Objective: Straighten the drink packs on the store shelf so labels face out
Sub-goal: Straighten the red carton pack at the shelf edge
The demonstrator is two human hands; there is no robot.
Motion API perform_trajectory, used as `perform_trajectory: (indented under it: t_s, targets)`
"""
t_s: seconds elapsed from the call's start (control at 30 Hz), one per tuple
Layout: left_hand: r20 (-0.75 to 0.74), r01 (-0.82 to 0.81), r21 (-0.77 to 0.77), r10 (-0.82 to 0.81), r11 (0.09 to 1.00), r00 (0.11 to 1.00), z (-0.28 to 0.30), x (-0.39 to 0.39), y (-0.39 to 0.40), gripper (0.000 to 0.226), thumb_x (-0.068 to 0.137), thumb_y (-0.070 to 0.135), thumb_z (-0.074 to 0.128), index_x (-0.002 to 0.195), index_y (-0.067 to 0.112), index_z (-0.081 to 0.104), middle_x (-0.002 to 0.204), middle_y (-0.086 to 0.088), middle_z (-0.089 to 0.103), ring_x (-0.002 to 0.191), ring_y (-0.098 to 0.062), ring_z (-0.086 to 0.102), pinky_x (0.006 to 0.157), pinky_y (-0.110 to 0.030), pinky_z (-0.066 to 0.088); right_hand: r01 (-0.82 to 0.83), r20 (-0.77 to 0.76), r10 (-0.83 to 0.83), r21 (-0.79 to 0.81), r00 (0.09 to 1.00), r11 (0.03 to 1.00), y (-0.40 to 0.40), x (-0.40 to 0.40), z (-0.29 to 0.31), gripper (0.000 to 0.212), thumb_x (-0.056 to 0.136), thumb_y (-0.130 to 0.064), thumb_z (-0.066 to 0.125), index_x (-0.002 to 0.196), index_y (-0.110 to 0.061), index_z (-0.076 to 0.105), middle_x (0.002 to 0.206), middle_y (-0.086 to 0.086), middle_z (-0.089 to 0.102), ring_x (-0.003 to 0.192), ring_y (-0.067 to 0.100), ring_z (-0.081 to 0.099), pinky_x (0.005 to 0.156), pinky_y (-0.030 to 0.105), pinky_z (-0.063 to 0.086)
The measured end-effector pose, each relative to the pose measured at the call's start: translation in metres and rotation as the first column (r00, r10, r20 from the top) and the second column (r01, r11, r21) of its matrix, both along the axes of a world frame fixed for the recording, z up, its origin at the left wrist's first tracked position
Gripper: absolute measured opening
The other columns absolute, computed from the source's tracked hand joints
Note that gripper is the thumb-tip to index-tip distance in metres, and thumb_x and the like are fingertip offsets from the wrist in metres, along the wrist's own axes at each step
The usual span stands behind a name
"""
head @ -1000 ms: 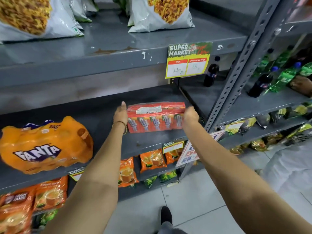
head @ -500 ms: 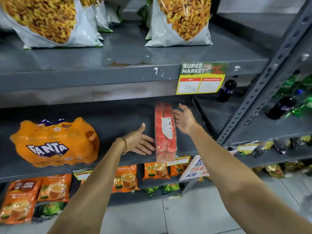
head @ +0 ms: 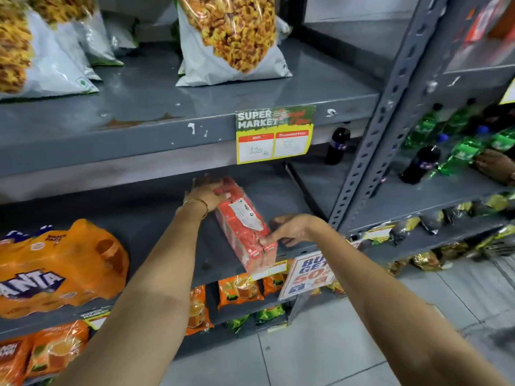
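While the right hand (head: 292,231) pinches the near corner of the red drink pack (head: 245,224) at the shelf (head: 167,246) lip, the left hand (head: 207,192) grips its far end. Its long axis runs diagonally, front to back, label sticker facing up.

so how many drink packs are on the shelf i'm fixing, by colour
red pack: 1, gripped by the left hand at its far end and the right hand at its near end
orange Fanta pack: 1
total: 2
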State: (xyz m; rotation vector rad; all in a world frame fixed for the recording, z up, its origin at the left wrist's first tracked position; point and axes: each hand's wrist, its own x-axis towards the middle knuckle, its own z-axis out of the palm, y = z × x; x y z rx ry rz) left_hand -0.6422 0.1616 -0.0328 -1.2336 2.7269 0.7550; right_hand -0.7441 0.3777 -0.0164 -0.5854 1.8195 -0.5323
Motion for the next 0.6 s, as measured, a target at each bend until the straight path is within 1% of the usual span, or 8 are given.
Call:
perform_trajectory:
  t_s: [0.1,0.17,0.27,0.33,0.43,0.5,0.53,0.6]
  targets:
    - [-0.046,-0.103,-0.029,0.102,0.994,0.994,0.003,0.015,0.000,0.066,0.078,0.054,0.063,0.137,0.028,0.047,0.152,-0.007,0.039,0.142,-0.034,0.031,0.117,-0.054,0.020,0.009,-0.066,-0.011,-0.041,0.998,0.999,-0.002,-0.008,0.015,0.090,0.081,-0.009,0.072,0.151,-0.013,0.017,0.159,0.004,0.019,0.144,0.026,0.025,0.117,0.040,0.027]
    - [-0.198,-0.199,0.044,0.204,0.979,0.959,0.002,0.026,0.012,0.059,0.075,0.043,0.071,0.126,0.020,0.054,0.142,-0.009,0.050,0.132,-0.032,0.045,0.115,-0.050,0.029,0.002,-0.220,-0.013,-0.051,0.975,0.999,-0.007,-0.014,0.027,0.084,0.080,-0.006,0.071,0.149,-0.011,0.023,0.158,0.004,0.024,0.142,0.026,0.030,0.114,0.038,0.032]
    - [-0.430,-0.261,0.278,0.363,0.924,0.827,-0.003,0.050,0.032,0.061,0.072,0.022,0.079,0.127,0.016,0.055,0.131,-0.009,0.059,0.119,-0.028,0.057,0.108,-0.039,0.042,0.029,-0.386,-0.054,-0.071,0.921,0.997,-0.012,-0.021,0.037,0.073,0.081,-0.003,0.069,0.145,-0.001,0.033,0.152,0.011,0.036,0.136,0.028,0.040,0.109,0.031,0.038]
    - [-0.500,-0.273,0.407,0.462,0.872,0.732,-0.006,0.067,0.036,0.070,0.071,0.012,0.080,0.134,0.013,0.050,0.132,-0.008,0.058,0.119,-0.025,0.056,0.107,-0.038,0.043,0.137,-0.447,-0.185,-0.137,0.875,0.981,-0.017,-0.025,0.033,0.064,0.082,-0.007,0.069,0.139,0.003,0.040,0.145,0.017,0.045,0.131,0.029,0.047,0.106,0.031,0.042]
    - [-0.524,-0.236,0.625,0.624,0.744,0.580,-0.010,0.087,0.037,0.072,0.075,0.000,0.075,0.139,0.005,0.042,0.137,-0.014,0.054,0.122,-0.028,0.055,0.103,-0.036,0.046,0.318,-0.569,-0.403,-0.248,0.717,0.915,-0.015,-0.018,0.020,0.051,0.089,-0.017,0.061,0.134,0.001,0.044,0.139,0.020,0.051,0.127,0.032,0.051,0.101,0.033,0.043]
    - [-0.482,-0.221,0.681,0.655,0.698,0.582,-0.014,0.094,0.045,0.071,0.080,0.008,0.073,0.142,0.006,0.038,0.134,-0.008,0.054,0.121,-0.024,0.054,0.101,-0.033,0.043,0.428,-0.467,-0.552,-0.350,0.691,0.833,-0.010,-0.006,0.009,0.049,0.095,-0.025,0.051,0.136,0.001,0.041,0.140,0.021,0.050,0.127,0.035,0.050,0.100,0.035,0.043]
    - [-0.441,-0.219,0.708,0.662,0.672,0.605,-0.016,0.096,0.051,0.068,0.083,0.018,0.071,0.142,0.008,0.039,0.131,-0.003,0.054,0.118,-0.021,0.054,0.102,-0.033,0.040,0.489,-0.337,-0.618,-0.396,0.710,0.777,-0.005,0.002,0.003,0.054,0.096,-0.032,0.049,0.139,0.000,0.037,0.140,0.018,0.050,0.127,0.034,0.050,0.099,0.036,0.042]
    - [-0.359,-0.188,0.783,0.677,0.593,0.643,-0.019,0.094,0.066,0.052,0.091,0.034,0.058,0.135,0.010,0.046,0.127,-0.005,0.058,0.111,-0.019,0.055,0.104,-0.035,0.037,0.602,-0.036,-0.680,-0.432,0.733,0.672,0.003,0.014,-0.011,0.063,0.093,-0.044,0.051,0.143,-0.009,0.034,0.129,0.011,0.056,0.121,0.029,0.056,0.098,0.035,0.042]
